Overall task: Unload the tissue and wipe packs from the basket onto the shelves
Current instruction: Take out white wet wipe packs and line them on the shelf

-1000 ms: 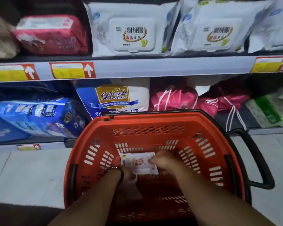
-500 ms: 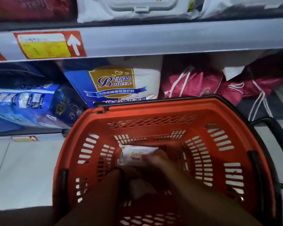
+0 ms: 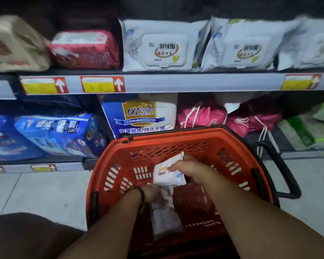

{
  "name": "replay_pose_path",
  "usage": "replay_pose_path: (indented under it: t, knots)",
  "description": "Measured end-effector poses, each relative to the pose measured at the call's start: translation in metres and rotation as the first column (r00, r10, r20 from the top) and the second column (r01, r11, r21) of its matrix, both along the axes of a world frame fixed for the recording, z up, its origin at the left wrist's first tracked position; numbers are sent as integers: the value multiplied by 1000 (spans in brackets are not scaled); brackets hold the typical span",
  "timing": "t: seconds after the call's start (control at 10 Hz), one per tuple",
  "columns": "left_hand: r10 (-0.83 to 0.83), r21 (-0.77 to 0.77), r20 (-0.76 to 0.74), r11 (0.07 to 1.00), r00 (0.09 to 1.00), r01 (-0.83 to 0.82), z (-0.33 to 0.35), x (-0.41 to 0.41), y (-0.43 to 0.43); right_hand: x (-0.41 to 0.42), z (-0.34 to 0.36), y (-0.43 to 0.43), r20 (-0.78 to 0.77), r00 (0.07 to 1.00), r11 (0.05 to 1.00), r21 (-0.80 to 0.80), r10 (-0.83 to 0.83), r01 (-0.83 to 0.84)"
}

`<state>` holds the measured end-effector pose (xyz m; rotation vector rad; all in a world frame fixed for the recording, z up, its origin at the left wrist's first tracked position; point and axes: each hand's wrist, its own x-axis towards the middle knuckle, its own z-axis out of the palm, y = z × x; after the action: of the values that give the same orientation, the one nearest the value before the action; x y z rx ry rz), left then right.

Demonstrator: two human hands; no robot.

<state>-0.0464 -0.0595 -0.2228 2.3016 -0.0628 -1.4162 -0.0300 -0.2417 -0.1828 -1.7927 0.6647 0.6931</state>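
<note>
An orange basket point(image 3: 232, 139) with black handles stands on the floor before the shelves. Both my hands are inside it. My right hand point(image 3: 187, 168) grips a small white wipe pack point(image 3: 167, 174), tilted and raised off the basket floor. My left hand point(image 3: 151, 193), with a dark band on the wrist, is closed on a second white pack point(image 3: 165, 219) lying low in the basket; it is dim and blurred. On the upper shelf point(image 3: 176, 83) stand large white wipe packs with lids point(image 3: 164, 47).
The upper shelf also holds a red pack point(image 3: 84, 50) and a beige pack point(image 3: 13, 45) at the left. The bottom shelf carries blue packs point(image 3: 60, 133), a blue-and-white bag point(image 3: 140, 116), pink drawstring bags point(image 3: 204, 114) and green packs point(image 3: 307, 131). Pale floor tiles point(image 3: 36, 191) lie at the left.
My right hand has lifted the small white pack up from the basket floor and tilted it. My left hand has closed on a second pack. The view has tilted back up toward the shelves.
</note>
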Motion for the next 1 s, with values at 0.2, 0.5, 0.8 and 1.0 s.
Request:
replay_pose_path:
  t: [0.2,0.5,0.8,1.0]
  knots:
    - [-30,-57,45,998,999,32,98,10,6,-8,132,-25,76,997,1000,1,3,-3]
    - [-317,-1,654,908,686,420,242,40,24,-62,195,-51,302,853,875,378,-425,302]
    - [6,-120,976,847,216,518,244,46,0,-57,199,-24,185,699,596,693,-691,406]
    - [101,-161,985,818,137,553,234,38,-13,-57,199,-30,39,787,548,739,-616,393]
